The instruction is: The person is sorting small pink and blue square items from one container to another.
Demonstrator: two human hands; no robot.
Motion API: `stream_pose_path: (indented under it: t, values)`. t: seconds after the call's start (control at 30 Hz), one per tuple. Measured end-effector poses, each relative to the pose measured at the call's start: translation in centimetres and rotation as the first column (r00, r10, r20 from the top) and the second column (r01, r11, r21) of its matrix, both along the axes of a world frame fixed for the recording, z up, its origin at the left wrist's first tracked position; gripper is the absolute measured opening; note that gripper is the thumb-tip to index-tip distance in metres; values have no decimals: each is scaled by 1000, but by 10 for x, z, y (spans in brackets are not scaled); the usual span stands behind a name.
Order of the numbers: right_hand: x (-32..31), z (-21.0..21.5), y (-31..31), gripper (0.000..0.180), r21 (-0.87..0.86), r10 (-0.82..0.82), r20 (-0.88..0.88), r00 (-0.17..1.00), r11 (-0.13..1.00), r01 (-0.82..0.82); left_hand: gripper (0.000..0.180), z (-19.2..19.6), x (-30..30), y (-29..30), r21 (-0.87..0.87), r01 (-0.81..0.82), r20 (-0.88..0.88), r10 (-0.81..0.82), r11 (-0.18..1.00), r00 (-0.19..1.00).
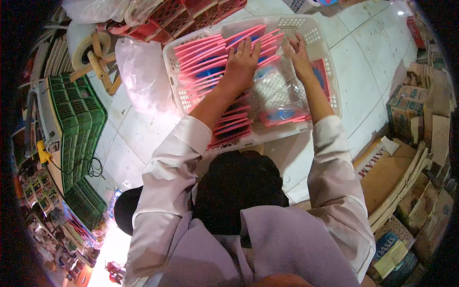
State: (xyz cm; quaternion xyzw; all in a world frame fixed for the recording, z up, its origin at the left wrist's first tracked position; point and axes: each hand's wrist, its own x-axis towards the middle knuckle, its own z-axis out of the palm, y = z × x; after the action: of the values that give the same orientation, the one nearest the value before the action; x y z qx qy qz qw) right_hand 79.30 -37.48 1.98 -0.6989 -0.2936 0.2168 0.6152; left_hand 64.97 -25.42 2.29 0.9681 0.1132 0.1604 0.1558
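Clearly, the left hand (243,64) is the one on the pink-edged packs (203,60)

The packs stand on edge, leaning one behind another, in the left and middle of a white basket (313,36). Each top edge runs from left to right with its right end slanting away from the person, while the row itself stretches from the basket's far side towards its near side. So the long edges lie across the line of reach — the left hand comes over them from the near side, and more packs lie to its left and below its wrist.

That hand is palm down, fingers long and a little separated over the far packs; whether it pinches one I cannot tell. Its forearm slants up and rightward across the row.

The right hand (300,57) is just beyond the packs' right ends, well apart from the near ones. Its fingers are loosely bent and parted, with nothing visible between them, and its forearm leans up and leftward over the basket's right part. Between the forearms lies clear plastic (277,91) — with a flat pink-and-blue pack (284,115) just nearer the person.
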Motion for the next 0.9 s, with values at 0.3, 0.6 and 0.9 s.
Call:
stream_pose_path:
  t: [0.3,0.6,0.9]
  values:
    - [-6,-27,22,77,12,-120,-463,878,990,141,65,-7,4,-6,268,-142,-143,185,953,972]
    - [48,2,-34,43,-397,41,355,934,911,111,73,-10,10,-3,519,159,-175,-78,840,982]
    - [10,47,-120,13,-836,373,538,756,348,424,84,-5,15,-9,420,98,-130,-47,902,990]
